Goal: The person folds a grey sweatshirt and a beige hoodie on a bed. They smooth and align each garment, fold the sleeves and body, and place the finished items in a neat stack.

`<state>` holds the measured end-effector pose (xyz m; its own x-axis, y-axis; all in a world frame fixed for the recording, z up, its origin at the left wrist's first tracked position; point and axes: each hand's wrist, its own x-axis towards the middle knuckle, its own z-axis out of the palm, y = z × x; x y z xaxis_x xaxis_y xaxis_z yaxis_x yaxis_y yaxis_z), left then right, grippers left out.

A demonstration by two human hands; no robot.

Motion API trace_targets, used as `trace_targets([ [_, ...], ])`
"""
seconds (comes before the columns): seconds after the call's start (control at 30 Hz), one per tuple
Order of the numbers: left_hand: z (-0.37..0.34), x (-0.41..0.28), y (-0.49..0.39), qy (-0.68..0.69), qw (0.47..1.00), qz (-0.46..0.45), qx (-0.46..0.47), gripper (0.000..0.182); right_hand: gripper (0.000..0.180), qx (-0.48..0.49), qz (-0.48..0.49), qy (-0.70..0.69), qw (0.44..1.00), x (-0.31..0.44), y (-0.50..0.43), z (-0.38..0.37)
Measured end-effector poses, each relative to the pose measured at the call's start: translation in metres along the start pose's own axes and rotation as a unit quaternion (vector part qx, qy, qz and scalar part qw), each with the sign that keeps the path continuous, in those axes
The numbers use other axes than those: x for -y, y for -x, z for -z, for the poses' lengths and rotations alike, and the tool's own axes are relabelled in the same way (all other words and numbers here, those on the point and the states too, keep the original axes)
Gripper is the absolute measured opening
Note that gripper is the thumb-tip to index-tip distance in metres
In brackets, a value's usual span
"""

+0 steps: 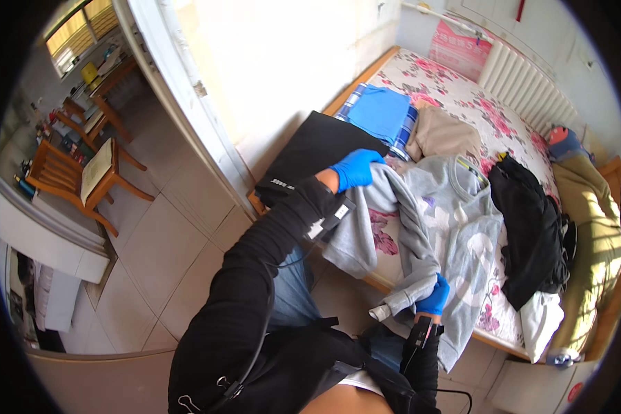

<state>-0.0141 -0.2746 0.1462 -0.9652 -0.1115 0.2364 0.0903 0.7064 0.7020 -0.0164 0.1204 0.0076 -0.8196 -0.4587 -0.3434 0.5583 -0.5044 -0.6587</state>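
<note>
A grey sweatshirt (450, 222) with a pale print lies spread on the bed, its collar towards the wall and one sleeve stretched to the left. My left hand (359, 168), in a blue glove, grips grey cloth beside the folded black garment. Lower down, my right hand (435, 296), also gloved in blue, closes on the grey fabric near a cuff by the bed's front edge. The fingertips of both hands are partly hidden. Part of the grey cloth hangs over that edge.
Around the sweatshirt lie a folded black garment (326, 147), folded blue cloth (380, 111) on checked fabric, a beige garment (442, 132), crumpled black clothing (528, 222) and white cloth (541, 321). Olive trousers (590, 233) lie far right. A wooden chair (77, 176) stands left, beyond the door frame.
</note>
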Motion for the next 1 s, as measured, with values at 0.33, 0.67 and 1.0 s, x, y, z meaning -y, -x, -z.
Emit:
trace_targets([
  [0.33,0.106,-0.047,-0.053,-0.479,0.828,0.108,-0.272,0.019,0.045,0.14,-0.047,0.289,0.946,-0.001,0.038,-0.07],
  [0.67,0.091,0.007,-0.106,0.475,0.835,0.177,-0.212,0.042,0.036,0.169,-0.083,0.19,0.963,-0.009,0.039,-0.065],
  [1.0,-0.078,-0.094,-0.244,-0.026,0.895,-0.218,-0.388,0.055,0.041,0.022,-0.114,-0.03,0.993,-0.013,0.043,-0.023],
])
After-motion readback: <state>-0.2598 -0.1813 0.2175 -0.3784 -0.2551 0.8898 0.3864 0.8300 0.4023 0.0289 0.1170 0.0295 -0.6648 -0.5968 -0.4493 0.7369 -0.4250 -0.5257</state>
